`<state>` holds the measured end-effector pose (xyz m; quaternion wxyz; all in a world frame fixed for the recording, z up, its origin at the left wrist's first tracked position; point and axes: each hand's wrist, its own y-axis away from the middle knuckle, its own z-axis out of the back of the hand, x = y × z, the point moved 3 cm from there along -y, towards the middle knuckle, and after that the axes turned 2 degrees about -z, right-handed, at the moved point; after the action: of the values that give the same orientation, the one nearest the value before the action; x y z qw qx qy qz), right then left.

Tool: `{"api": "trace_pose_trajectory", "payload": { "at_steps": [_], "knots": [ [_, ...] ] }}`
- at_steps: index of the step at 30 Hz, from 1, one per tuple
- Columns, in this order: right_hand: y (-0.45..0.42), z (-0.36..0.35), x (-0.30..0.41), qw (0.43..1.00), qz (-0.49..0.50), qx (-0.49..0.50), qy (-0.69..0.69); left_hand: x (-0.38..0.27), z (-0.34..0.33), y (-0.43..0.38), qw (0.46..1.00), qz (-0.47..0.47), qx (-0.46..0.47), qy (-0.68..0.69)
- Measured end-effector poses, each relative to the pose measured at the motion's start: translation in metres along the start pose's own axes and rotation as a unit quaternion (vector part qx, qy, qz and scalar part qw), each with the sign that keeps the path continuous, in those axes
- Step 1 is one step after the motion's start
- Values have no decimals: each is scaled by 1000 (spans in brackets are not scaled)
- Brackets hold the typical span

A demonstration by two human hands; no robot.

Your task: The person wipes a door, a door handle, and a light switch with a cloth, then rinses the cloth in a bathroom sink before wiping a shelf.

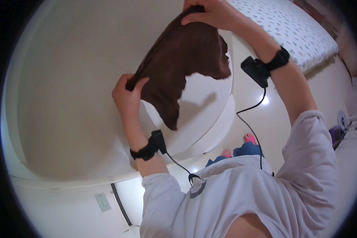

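A dark brown cloth (178, 53) hangs stretched between my two hands in front of me. My left hand (129, 92) pinches its lower left corner between thumb and fingers. At the upper edge, my right hand (208, 13) grips the other end, with the thumb on the near side. The taut edge slants between both hands, while the free part droops in uneven folds towards me. Behind and below the cloth shows a white rounded surface (196, 119), with a shadow on it; the cloth hides part of it.
A bed or mattress with a white patterned cover (297, 32) lies at the upper right. Black straps with small devices sit on my left wrist (150, 147) and right wrist (264, 67), with cables running to my body. A wall switch plate (103, 202) is at the lower left.
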<state>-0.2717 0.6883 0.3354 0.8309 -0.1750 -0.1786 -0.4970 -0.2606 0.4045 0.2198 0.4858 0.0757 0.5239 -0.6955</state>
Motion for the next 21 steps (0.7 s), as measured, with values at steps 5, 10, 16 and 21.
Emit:
{"api": "trace_pose_trajectory", "payload": {
  "at_steps": [5,10,16,21],
  "knots": [
    [21,-106,-72,976,159,-146,-23,74,-6,113,990,-11,83,-111],
    [51,-224,-197,993,80,40,-75,97,-88,213,959,86,249,-105],
    [-17,-187,-256,988,6,100,-118,70,-118,136,920,238,278,-144],
    [-57,-182,-271,991,-44,-115,43,103,-157,90,936,155,160,-272]
  ]
}}
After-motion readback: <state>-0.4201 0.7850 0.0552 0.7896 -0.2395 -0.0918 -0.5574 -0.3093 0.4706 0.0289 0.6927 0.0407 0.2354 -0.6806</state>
